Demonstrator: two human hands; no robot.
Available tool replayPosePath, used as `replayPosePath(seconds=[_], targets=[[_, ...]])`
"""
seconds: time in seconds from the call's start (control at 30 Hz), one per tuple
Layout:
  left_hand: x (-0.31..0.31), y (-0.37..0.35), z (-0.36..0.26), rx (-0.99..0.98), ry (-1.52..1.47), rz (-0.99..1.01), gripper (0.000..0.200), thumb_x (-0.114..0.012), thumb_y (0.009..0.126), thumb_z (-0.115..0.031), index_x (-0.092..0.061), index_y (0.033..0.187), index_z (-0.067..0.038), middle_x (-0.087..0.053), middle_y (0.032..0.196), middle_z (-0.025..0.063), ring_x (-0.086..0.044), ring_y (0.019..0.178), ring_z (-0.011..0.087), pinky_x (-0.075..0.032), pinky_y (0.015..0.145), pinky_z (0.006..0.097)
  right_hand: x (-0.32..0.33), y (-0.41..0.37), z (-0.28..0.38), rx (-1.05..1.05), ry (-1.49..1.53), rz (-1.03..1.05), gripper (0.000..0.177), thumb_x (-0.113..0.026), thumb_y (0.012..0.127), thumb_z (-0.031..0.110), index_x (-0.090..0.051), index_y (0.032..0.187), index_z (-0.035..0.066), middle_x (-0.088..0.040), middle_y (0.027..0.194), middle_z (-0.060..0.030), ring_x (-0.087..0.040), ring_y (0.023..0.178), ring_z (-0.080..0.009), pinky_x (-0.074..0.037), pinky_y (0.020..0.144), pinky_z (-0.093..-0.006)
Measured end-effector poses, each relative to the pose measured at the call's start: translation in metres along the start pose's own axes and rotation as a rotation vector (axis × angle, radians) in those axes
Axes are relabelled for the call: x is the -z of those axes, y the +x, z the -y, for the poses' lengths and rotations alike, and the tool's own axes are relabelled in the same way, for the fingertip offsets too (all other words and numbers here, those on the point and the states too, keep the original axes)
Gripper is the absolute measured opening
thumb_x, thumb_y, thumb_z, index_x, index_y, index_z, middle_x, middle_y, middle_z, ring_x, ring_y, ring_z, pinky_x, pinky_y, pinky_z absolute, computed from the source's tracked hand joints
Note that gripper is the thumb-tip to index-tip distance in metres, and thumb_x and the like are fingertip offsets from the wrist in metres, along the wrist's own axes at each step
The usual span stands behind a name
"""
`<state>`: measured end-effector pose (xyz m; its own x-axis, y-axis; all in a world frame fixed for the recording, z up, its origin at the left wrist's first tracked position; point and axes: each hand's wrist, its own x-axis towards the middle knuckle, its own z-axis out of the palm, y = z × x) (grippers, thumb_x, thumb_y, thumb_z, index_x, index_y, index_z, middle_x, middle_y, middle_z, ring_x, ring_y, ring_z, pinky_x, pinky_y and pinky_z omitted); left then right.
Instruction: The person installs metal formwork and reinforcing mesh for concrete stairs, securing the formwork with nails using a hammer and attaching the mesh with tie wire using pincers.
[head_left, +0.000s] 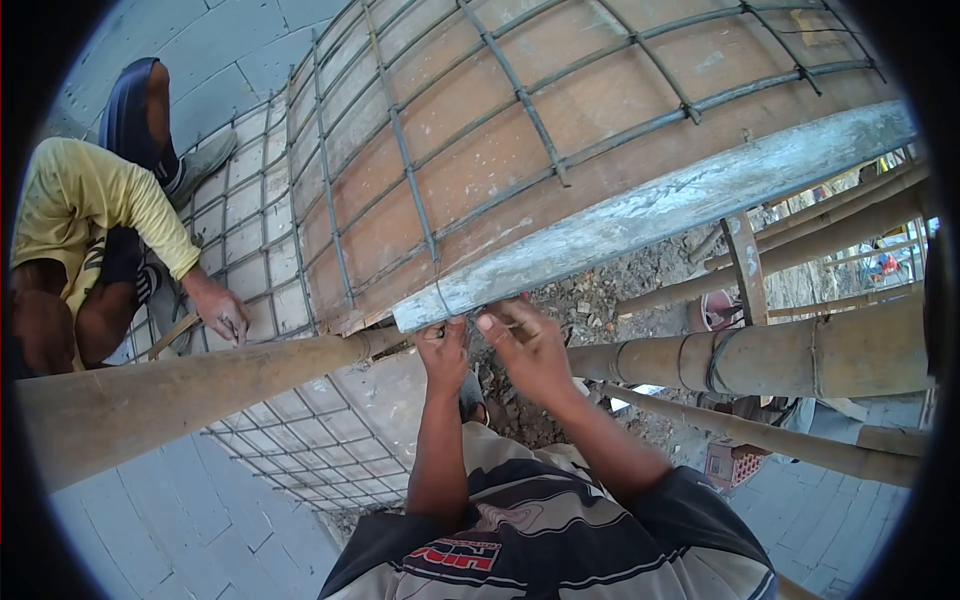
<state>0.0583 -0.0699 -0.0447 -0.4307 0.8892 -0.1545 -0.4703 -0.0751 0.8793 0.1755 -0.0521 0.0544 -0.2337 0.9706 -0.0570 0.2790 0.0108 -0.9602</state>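
Note:
My left hand [443,350] is at the near end of a long, whitish plank [600,225], its fingers closed just under the lower edge. To its right, my right hand [520,345] is raised against the same edge, fingers curled and thumb apart. A thin wire [440,290] loops over the plank's end above my left hand. Whatever my fingertips pinch is too small or hidden to make out. Beyond the plank, a grid of steel bars [410,170] lies over brown panels [460,130].
At the left a co-worker in a yellow shirt [95,190] crouches, one hand on the mesh. A thick bamboo pole [200,390] crosses at left, another bamboo pole [770,355] at right. Rubble [610,290] lies below, with a red crate [732,465] at lower right.

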Motion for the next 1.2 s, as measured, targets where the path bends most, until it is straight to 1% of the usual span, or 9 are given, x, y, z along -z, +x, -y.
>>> replayPosePath(seconds=[0.07, 0.13, 0.27, 0.33, 0.53, 0.67, 0.87, 0.97, 1.2], targets=[[0.002, 0.002, 0.004, -0.033, -0.008, -0.024, 0.027, -0.069, 0.094, -0.035, -0.060, 0.090, -0.010, -0.051, 0.070, -0.0061, -0.043, 0.056, 0.0036, -0.032, 0.048, 0.0212, -0.009, 0.004, 0.005, 0.205, -0.040, -0.132, 0.030, -0.065, 0.097, 0.025, -0.069, 0.104, -0.004, -0.068, 0.096, -0.0064, -0.060, 0.086, -0.0101, -0.049, 0.075, -0.0258], [0.006, 0.002, 0.009, -0.060, 0.011, 0.018, 0.026, -0.068, 0.095, -0.034, -0.061, 0.093, -0.009, -0.052, 0.071, -0.0058, -0.044, 0.057, 0.0036, -0.032, 0.049, 0.0211, -0.007, 0.008, 0.013, 0.045, -0.097, -0.106, 0.030, -0.063, 0.099, 0.024, -0.069, 0.099, -0.005, -0.067, 0.086, -0.0048, -0.059, 0.076, -0.0092, -0.050, 0.068, -0.0257], [0.001, 0.002, 0.014, -0.092, -0.003, -0.047, 0.026, -0.067, 0.096, -0.033, -0.060, 0.091, -0.008, -0.053, 0.071, -0.0052, -0.044, 0.057, 0.0042, -0.033, 0.050, 0.0221, -0.014, 0.009, 0.001, 0.125, -0.032, -0.131, 0.031, -0.061, 0.100, 0.024, -0.069, 0.096, -0.005, -0.065, 0.078, -0.0042, -0.058, 0.067, -0.0085, -0.050, 0.060, -0.0257], [0.000, 0.002, 0.012, -0.085, -0.005, -0.033, 0.027, -0.067, 0.096, -0.032, -0.059, 0.088, -0.007, -0.053, 0.071, -0.0047, -0.045, 0.058, 0.0047, -0.034, 0.050, 0.0229, -0.013, 0.006, 0.019, -0.160, 0.097, -0.102, 0.030, -0.060, 0.100, 0.024, -0.068, 0.101, -0.005, -0.068, 0.077, -0.0096, -0.063, 0.069, -0.0146, -0.051, 0.063, -0.0293], [0.002, -0.002, 0.018, -0.125, 0.019, -0.031, 0.021, -0.070, 0.095, -0.023, -0.064, 0.093, -0.003, -0.058, 0.076, -0.0043, -0.045, 0.062, 0.0037, -0.032, 0.052, 0.0232, -0.015, 0.005, 0.019, -0.157, 0.115, -0.114, 0.034, -0.059, 0.101, 0.027, -0.068, 0.094, -0.005, -0.064, 0.072, -0.0051, -0.057, 0.062, -0.0081, -0.050, 0.056, -0.0265], [-0.004, -0.007, 0.014, -0.051, -0.024, -0.088, 0.021, -0.070, 0.095, -0.023, -0.064, 0.087, -0.004, -0.056, 0.073, -0.0048, -0.044, 0.061, 0.0035, -0.031, 0.052, 0.0232, -0.008, 0.001, 0.018, -0.208, 0.191, -0.078, 0.033, -0.059, 0.101, 0.028, -0.068, 0.097, -0.004, -0.064, 0.074, -0.0042, -0.057, 0.065, -0.0088, -0.050, 0.060, -0.0264], [-0.005, -0.007, 0.003, -0.002, -0.032, -0.102, 0.024, -0.067, 0.096, -0.027, -0.063, 0.086, -0.006, -0.053, 0.070, -0.0069, -0.043, 0.058, 0.0027, -0.032, 0.051, 0.0214, -0.018, -0.007, -0.014, 0.030, 0.219, -0.074, 0.029, -0.063, 0.098, 0.025, -0.069, 0.104, -0.003, -0.065, 0.086, -0.0036, -0.056, 0.081, -0.0094, -0.047, 0.073, -0.0272], [-0.007, -0.005, 0.001, 0.028, -0.160, -0.119, 0.021, -0.071, 0.094, -0.023, -0.066, 0.094, -0.003, -0.060, 0.080, -0.0038, -0.047, 0.064, 0.0043, -0.034, 0.054, 0.0221, -0.045, -0.009, -0.021, -0.060, 0.256, -0.224, 0.027, -0.065, 0.097, 0.024, -0.068, 0.095, -0.003, -0.064, 0.088, -0.0040, -0.053, 0.080, -0.0084, -0.046, 0.072, -0.0271], [0.011, 0.000, -0.006, 0.108, -0.185, 0.035, 0.018, -0.069, 0.094, -0.021, -0.067, 0.093, -0.003, -0.064, 0.081, -0.0013, -0.052, 0.066, 0.0062, -0.040, 0.059, 0.0223, -0.061, -0.006, -0.021, -0.256, 0.625, -0.225, 0.013, -0.062, 0.099, 0.014, -0.064, 0.102, 0.001, -0.061, 0.092, 0.0009, -0.053, 0.086, -0.0051, -0.044, 0.076, -0.0208]])
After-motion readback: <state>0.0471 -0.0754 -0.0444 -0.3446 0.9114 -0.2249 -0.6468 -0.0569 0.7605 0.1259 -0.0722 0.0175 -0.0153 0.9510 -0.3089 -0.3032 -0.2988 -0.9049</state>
